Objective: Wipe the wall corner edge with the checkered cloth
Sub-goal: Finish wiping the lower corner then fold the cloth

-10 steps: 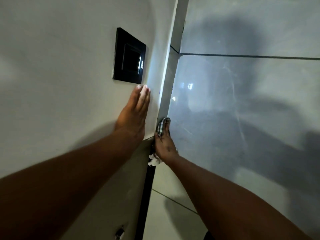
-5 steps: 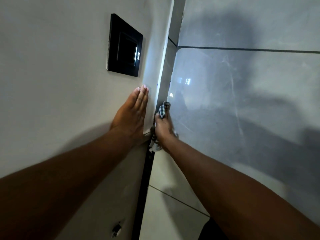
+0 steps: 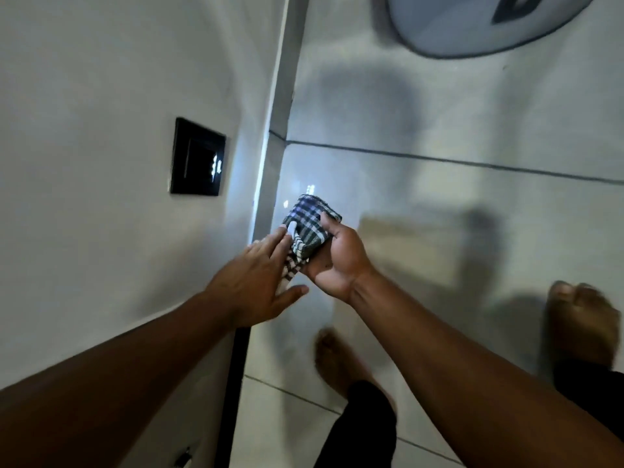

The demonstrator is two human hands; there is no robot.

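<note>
Two bare hands off the wall: right hand cups the folded dark-and-white checkered cloth, left hand flat-fingered against it, just beside the pale wall corner edge; wiping apparently paused, remainder unjudgeable.

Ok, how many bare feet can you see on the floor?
2. One foot is below the hands near the wall corner; the other foot is at the right edge. Both are blurred.

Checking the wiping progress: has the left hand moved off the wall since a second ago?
Yes. The left hand left the wall below the black switch plate, moving right to the checkered cloth.
</note>
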